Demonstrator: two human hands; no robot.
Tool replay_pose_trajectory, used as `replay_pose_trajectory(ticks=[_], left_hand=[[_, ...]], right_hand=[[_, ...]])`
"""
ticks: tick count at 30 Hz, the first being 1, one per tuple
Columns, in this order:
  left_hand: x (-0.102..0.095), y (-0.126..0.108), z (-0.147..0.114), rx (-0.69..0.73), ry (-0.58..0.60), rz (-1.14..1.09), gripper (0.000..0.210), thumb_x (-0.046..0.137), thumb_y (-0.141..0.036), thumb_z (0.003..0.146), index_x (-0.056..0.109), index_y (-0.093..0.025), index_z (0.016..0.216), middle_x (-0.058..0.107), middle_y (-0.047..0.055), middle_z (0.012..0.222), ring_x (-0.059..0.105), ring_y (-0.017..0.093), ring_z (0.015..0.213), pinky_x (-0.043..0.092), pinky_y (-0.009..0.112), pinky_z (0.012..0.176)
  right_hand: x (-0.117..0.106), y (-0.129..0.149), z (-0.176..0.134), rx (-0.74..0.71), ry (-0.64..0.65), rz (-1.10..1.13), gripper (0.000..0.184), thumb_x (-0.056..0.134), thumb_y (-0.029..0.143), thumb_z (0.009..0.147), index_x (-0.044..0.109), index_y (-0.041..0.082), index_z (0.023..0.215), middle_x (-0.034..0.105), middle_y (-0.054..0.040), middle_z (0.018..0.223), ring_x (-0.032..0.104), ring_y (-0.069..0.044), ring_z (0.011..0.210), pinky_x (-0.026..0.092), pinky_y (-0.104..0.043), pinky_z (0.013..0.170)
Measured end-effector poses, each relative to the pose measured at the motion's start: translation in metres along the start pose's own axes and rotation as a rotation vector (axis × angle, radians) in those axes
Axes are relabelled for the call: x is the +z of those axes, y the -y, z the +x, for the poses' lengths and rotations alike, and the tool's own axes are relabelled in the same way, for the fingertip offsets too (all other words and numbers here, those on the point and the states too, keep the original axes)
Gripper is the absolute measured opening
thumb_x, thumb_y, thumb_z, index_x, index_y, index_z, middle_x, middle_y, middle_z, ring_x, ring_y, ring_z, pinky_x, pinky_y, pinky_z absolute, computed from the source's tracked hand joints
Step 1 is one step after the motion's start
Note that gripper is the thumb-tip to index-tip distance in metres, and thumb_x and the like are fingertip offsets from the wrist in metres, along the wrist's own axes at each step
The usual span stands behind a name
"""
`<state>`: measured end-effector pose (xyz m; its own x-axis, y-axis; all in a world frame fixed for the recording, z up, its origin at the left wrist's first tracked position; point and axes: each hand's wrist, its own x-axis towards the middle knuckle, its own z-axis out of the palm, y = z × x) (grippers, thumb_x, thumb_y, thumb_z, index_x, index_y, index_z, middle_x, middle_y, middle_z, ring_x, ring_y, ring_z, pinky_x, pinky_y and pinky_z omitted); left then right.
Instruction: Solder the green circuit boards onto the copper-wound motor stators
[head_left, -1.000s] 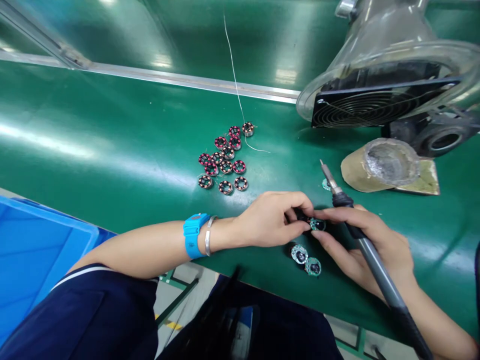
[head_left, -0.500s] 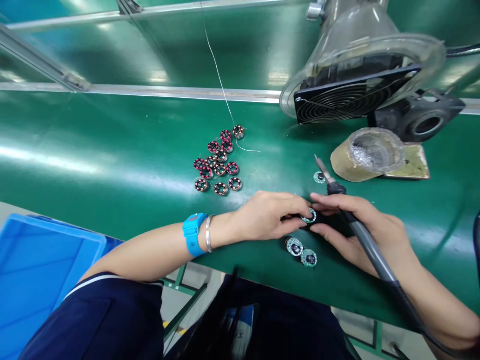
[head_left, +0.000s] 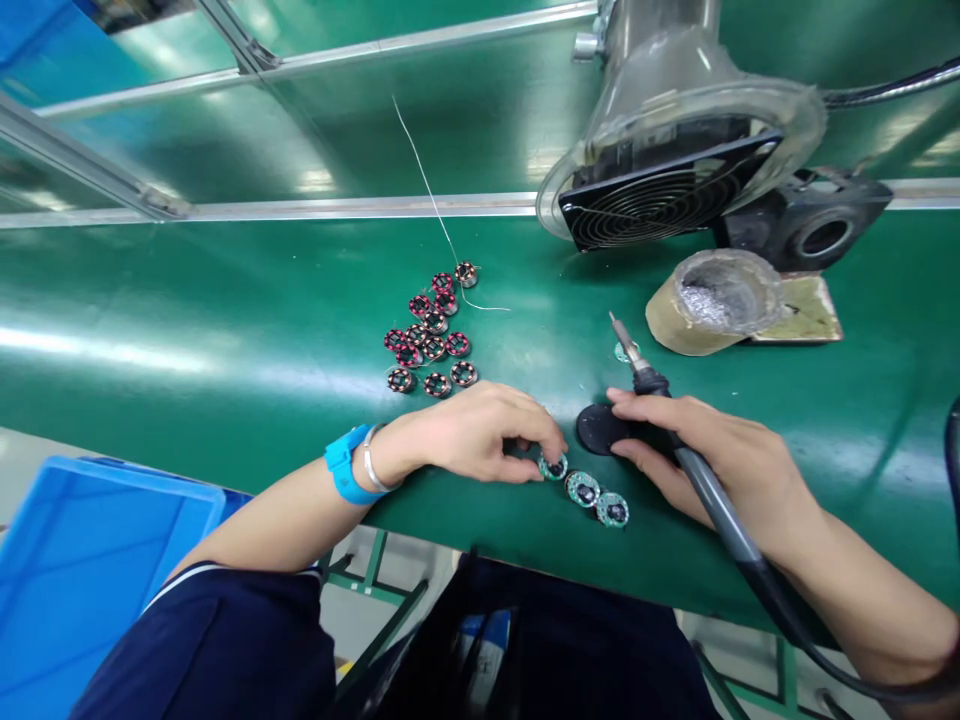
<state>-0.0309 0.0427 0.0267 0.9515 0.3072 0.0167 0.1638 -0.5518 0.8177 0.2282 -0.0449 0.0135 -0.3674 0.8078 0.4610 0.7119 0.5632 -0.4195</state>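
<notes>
My left hand (head_left: 499,435) pinches a small coil stator topped with a round green circuit board (head_left: 553,466), low over the bench. Two more stators with green boards, a nearer one (head_left: 583,489) and a farther-right one (head_left: 613,510), lie right beside it. A soldering iron (head_left: 709,485) rests across my right hand (head_left: 735,460), its metal tip pointing up and left. The thumb and forefinger of that hand also touch a round black disc (head_left: 600,430) on the bench. Past the iron's tip, a loose green board (head_left: 622,352) is partly hidden.
Several bare copper-wound stators (head_left: 433,347) cluster left of centre, with a thin solder wire (head_left: 427,185) above them. A tan cup (head_left: 686,310) stands at right, below a fume hood with a black fan grille (head_left: 667,195). A blue bin (head_left: 112,580) sits at lower left.
My left hand has moved left and down, carrying the boarded stator off the black disc to beside the two others. The disc is now exposed. The right hand still holds the iron.
</notes>
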Motion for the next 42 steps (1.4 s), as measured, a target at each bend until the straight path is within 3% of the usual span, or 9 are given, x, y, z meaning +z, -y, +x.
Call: replay_pose_trajectory(ticks=[8, 11, 15, 18, 26, 32, 35, 38, 42], left_hand=[[0.008, -0.016, 0.002, 0.004, 0.149, 0.086, 0.031, 0.062, -0.021, 0.089, 0.058, -0.020, 0.120, 0.072, 0.005, 0.111, 0.066, 0.017, 0.092, 0.050, 0.027, 0.081], [-0.013, -0.023, -0.008, -0.006, 0.043, 0.191, 0.035, 0.061, -0.018, 0.085, 0.058, -0.020, 0.121, 0.070, 0.005, 0.118, 0.064, 0.018, 0.099, 0.049, 0.028, 0.088], [-0.047, -0.029, -0.030, -0.290, -0.200, 0.585, 0.032, 0.059, -0.014, 0.077, 0.063, -0.016, 0.109, 0.069, 0.005, 0.102, 0.058, 0.021, 0.094, 0.045, 0.034, 0.089], [-0.057, -0.025, -0.039, -0.439, -0.181, 0.757, 0.031, 0.063, -0.022, 0.077, 0.065, -0.014, 0.107, 0.064, 0.009, 0.100, 0.054, 0.024, 0.094, 0.044, 0.038, 0.087], [-0.046, -0.011, -0.032, -0.400, -0.151, 0.795, 0.018, 0.073, -0.025, 0.082, 0.072, -0.017, 0.099, 0.059, 0.010, 0.110, 0.048, 0.026, 0.101, 0.040, 0.038, 0.089], [-0.030, -0.004, -0.016, -0.372, -0.252, 0.743, 0.057, 0.074, -0.063, 0.075, 0.069, -0.014, 0.104, 0.062, 0.010, 0.104, 0.051, 0.025, 0.095, 0.040, 0.037, 0.085], [-0.026, -0.004, -0.014, -0.331, -0.199, 0.709, 0.060, 0.077, -0.054, 0.077, 0.062, -0.015, 0.121, 0.062, 0.010, 0.112, 0.052, 0.025, 0.098, 0.041, 0.037, 0.087], [-0.024, -0.004, -0.011, -0.287, -0.152, 0.657, 0.037, 0.070, -0.034, 0.086, 0.064, -0.017, 0.119, 0.065, 0.008, 0.109, 0.056, 0.023, 0.097, 0.042, 0.036, 0.088], [-0.005, -0.006, 0.007, -0.169, -0.307, 0.496, 0.031, 0.068, -0.041, 0.090, 0.067, -0.015, 0.107, 0.070, 0.006, 0.099, 0.061, 0.020, 0.093, 0.047, 0.033, 0.087]], right_hand=[[-0.004, -0.015, -0.003, 0.108, -0.204, -0.226, 0.035, 0.061, 0.013, 0.092, 0.062, 0.028, 0.124, 0.075, 0.0024, 0.106, 0.073, -0.014, 0.078, 0.058, -0.023, 0.063], [0.001, -0.022, -0.002, 0.055, -0.162, -0.214, 0.040, 0.058, 0.008, 0.092, 0.060, 0.029, 0.126, 0.075, 0.0020, 0.106, 0.073, -0.015, 0.076, 0.059, -0.024, 0.068], [0.010, -0.026, 0.005, -0.046, -0.140, -0.159, 0.040, 0.059, 0.005, 0.089, 0.060, 0.026, 0.123, 0.072, -0.0022, 0.117, 0.073, -0.018, 0.078, 0.060, -0.028, 0.071], [0.012, -0.022, 0.008, -0.079, -0.153, -0.143, 0.033, 0.064, 0.008, 0.087, 0.061, 0.023, 0.117, 0.070, -0.0058, 0.121, 0.073, -0.022, 0.091, 0.059, -0.032, 0.081], [0.010, -0.006, 0.001, -0.035, -0.089, 0.004, 0.029, 0.068, 0.022, 0.087, 0.060, 0.024, 0.114, 0.072, -0.0026, 0.116, 0.070, -0.019, 0.090, 0.057, -0.034, 0.081], [0.009, -0.009, -0.001, -0.071, -0.109, 0.010, 0.030, 0.068, 0.019, 0.085, 0.059, 0.023, 0.113, 0.073, -0.0028, 0.111, 0.071, -0.018, 0.085, 0.057, -0.032, 0.077], [0.008, -0.009, -0.002, -0.070, -0.086, 0.056, 0.034, 0.067, 0.019, 0.085, 0.058, 0.024, 0.118, 0.072, -0.0028, 0.112, 0.071, -0.018, 0.088, 0.057, -0.032, 0.076], [0.008, -0.008, -0.003, -0.082, -0.059, 0.074, 0.040, 0.067, 0.018, 0.085, 0.056, 0.024, 0.123, 0.072, -0.0028, 0.113, 0.071, -0.018, 0.088, 0.058, -0.033, 0.076], [0.006, -0.008, -0.002, -0.092, -0.011, 0.067, 0.042, 0.066, 0.018, 0.085, 0.055, 0.021, 0.125, 0.071, -0.0045, 0.114, 0.070, -0.018, 0.087, 0.058, -0.034, 0.076]])
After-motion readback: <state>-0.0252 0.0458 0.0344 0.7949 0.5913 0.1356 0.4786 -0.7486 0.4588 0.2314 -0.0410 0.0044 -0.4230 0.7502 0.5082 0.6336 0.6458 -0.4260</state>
